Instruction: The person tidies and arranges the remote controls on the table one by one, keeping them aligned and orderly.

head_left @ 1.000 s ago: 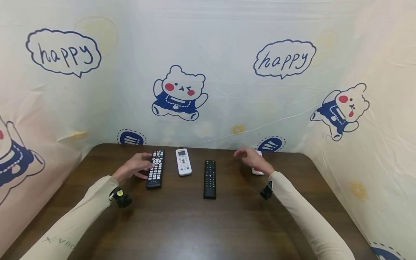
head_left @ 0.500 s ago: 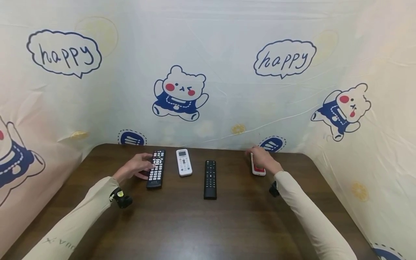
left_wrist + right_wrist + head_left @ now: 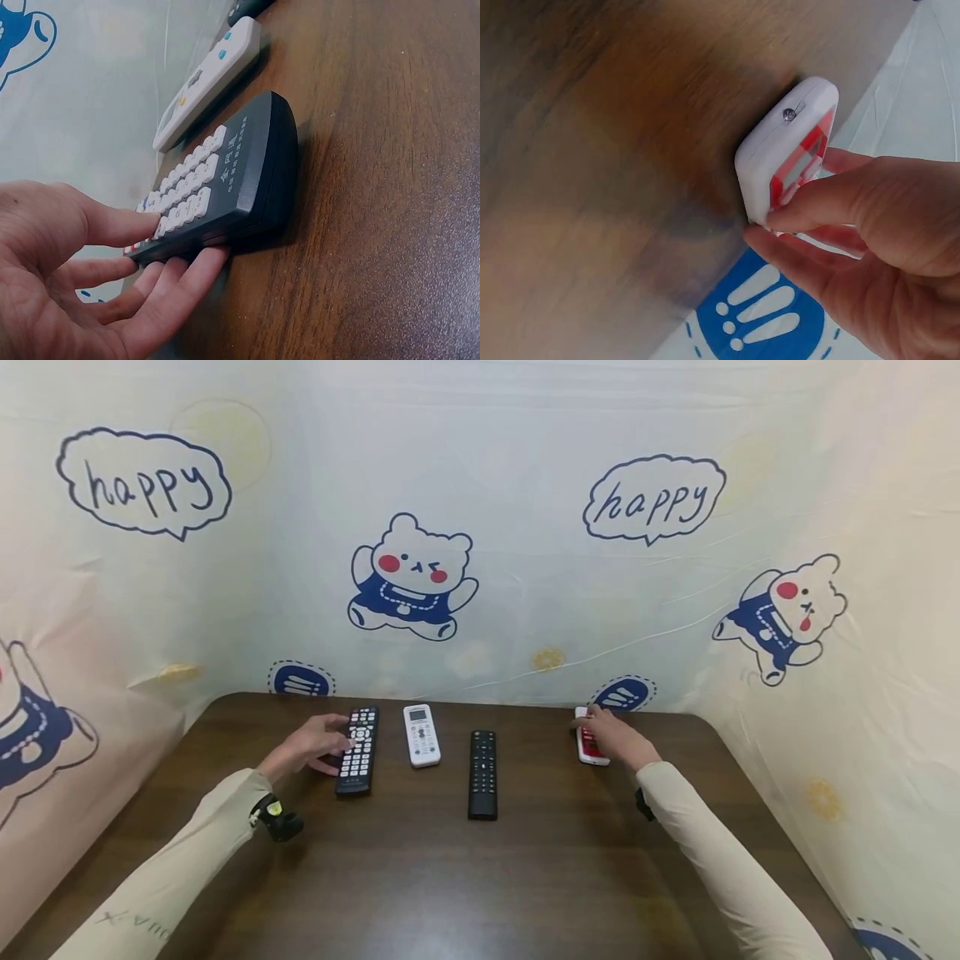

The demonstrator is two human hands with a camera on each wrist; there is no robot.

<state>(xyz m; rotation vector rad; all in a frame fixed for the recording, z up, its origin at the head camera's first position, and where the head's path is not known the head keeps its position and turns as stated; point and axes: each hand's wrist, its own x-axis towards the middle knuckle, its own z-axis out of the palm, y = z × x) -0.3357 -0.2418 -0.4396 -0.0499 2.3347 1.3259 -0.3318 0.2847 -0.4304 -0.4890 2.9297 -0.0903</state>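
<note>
On the left of the table, my left hand (image 3: 309, 743) grips a black remote control with white buttons (image 3: 358, 768). In the left wrist view, its thumb (image 3: 120, 225) presses on the button face while the other fingers reach under the near side edge. At the back right, my right hand (image 3: 621, 742) pinches a white remote control with a red face (image 3: 591, 748). The right wrist view shows a small screen on that face and a tiny bulb on the remote's end (image 3: 789, 115). Thumb and fingers meet there along one long side; the far end is hidden behind the hand.
A white remote (image 3: 422, 737) with a small screen lies just right of the left hand's remote. Farther right lies a slim black remote (image 3: 483, 777). The brown wooden table (image 3: 420, 877) ends at a printed curtain (image 3: 525, 568) at the back and sides.
My right hand has moved right and down from above the red-faced remote and now pinches its side, leaving more of it visible. The left hand keeps its grip in place.
</note>
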